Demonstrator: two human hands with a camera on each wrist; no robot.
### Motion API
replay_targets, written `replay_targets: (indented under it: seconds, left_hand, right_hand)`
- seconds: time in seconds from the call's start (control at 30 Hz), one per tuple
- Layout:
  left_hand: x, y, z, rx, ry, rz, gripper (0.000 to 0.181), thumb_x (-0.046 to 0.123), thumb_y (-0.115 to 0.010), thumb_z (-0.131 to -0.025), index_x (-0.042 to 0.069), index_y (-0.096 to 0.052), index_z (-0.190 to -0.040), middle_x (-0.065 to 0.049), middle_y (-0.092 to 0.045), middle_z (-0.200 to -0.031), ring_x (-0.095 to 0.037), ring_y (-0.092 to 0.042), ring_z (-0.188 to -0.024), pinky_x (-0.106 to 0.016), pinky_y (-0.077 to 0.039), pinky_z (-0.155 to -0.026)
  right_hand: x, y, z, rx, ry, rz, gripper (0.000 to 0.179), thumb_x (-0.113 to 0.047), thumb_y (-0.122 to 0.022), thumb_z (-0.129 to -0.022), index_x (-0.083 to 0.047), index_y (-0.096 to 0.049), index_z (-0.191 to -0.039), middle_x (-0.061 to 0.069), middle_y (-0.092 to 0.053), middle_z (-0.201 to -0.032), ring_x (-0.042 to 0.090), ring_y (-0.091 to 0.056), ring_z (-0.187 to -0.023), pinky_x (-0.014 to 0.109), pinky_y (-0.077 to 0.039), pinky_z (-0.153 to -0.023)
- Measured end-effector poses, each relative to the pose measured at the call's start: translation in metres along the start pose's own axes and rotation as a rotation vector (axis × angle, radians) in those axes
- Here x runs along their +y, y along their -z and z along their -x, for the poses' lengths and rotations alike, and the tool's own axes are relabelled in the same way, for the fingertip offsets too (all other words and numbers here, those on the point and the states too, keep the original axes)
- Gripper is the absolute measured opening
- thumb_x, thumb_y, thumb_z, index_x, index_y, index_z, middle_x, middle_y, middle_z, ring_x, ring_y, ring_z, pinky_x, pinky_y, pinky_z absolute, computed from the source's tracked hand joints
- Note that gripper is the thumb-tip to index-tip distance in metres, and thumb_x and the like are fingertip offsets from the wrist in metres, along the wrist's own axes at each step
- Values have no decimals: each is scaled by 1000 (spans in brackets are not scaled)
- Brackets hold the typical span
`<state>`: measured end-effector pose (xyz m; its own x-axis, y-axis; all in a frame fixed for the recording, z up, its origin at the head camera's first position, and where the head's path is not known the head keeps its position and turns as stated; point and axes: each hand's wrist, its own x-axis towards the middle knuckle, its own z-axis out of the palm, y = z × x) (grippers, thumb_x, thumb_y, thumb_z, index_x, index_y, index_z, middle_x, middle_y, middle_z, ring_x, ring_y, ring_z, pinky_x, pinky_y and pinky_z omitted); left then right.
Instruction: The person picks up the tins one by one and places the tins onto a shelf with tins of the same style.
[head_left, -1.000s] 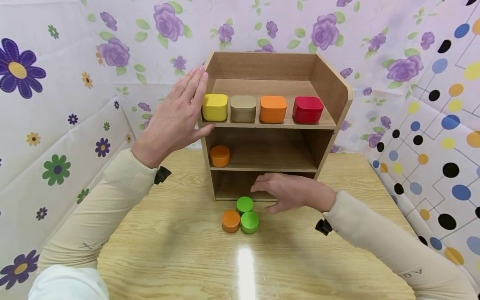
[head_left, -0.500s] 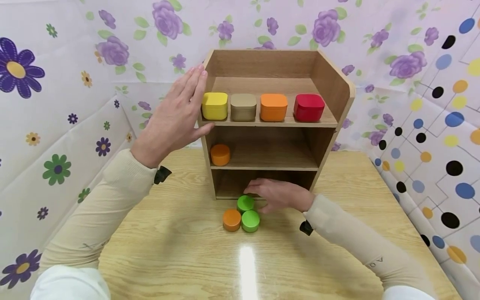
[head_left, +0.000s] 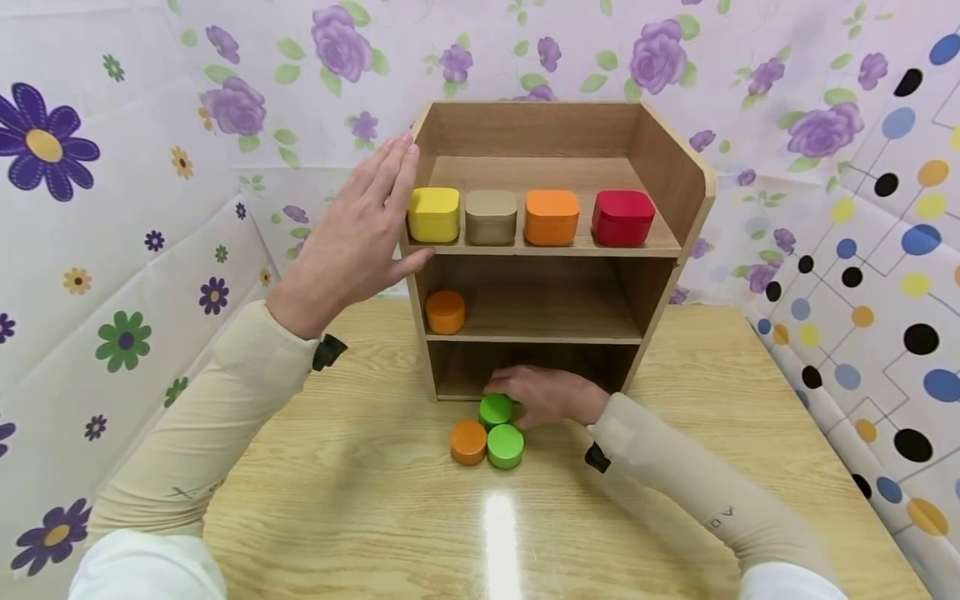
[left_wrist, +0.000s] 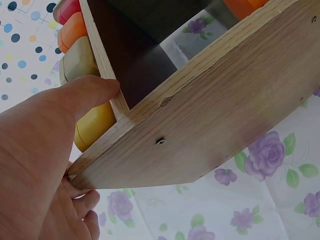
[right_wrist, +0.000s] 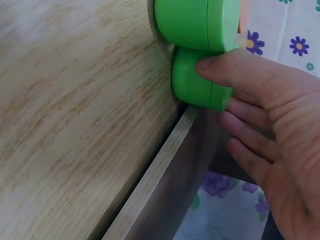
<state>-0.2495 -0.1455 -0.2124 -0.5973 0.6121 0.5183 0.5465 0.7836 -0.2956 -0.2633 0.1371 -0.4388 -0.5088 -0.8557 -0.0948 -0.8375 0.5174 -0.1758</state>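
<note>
My left hand (head_left: pixel 356 221) rests on the left side of a small wooden shelf unit (head_left: pixel 675 171), fingers straight in the head view. Its thumb touches the front edge of the top board in the left wrist view. My right hand (head_left: pixel 551 396) pinches the rear green round container (head_left: pixel 495 409), thumb on its near side, other fingers around the far side, partly hidden. That container sits on the table at the shelf's foot. Beside it stand a second green round container (head_left: pixel 506 447) and an orange round container (head_left: pixel 468 442).
Yellow (head_left: pixel 433 215), khaki (head_left: pixel 491 218), orange (head_left: pixel 551 218) and red (head_left: pixel 623 218) rounded-square boxes line the top board. Another orange round container (head_left: pixel 446 312) stands at the left of the middle compartment. Patterned cloth walls (head_left: pixel 825 208) enclose the wooden table (head_left: pixel 360 508).
My right hand has moved left and slightly down from in front of the bottom compartment onto the rear green container. My left hand has stayed against the shelf unit.
</note>
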Motion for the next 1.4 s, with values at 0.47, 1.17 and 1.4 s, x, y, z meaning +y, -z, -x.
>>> replay_targets:
  seconds: [0.47,1.17,1.4]
  left_hand:
    - [1,-1,0,-5,2,-1,111,44,-78,-93,-12,-12,-164,-29,-16,-174,-42,-19,-163,-46,-13,-138]
    - [2,-1,1,-6,9,27,112,43,-78,-93,-11,-11,-164,-29,-16,-174,-42,-18,-164,-47,-14,-138]
    - [1,0,0,-22,20,36,112,42,-79,-93,-11,-10,-165,-28,-14,-175,-41,-17,-164,-47,-13,-138]
  right_hand:
    - [-3,-4,-3,-10,-21,-18,51,-12,-86,-83,-12,-67,-130,4,-67,-126,13,-65,-107,26,-59,-97]
    - [-13,21,45,-133,-119,-21,43,-15,-90,-72,-18,-70,-109,-8,-64,-104,5,-56,-88,16,-52,-75]
    - [-30,48,58,-184,-106,-46,48,-13,-89,-74,-18,-70,-117,-8,-65,-111,6,-58,-94,17,-54,-80]
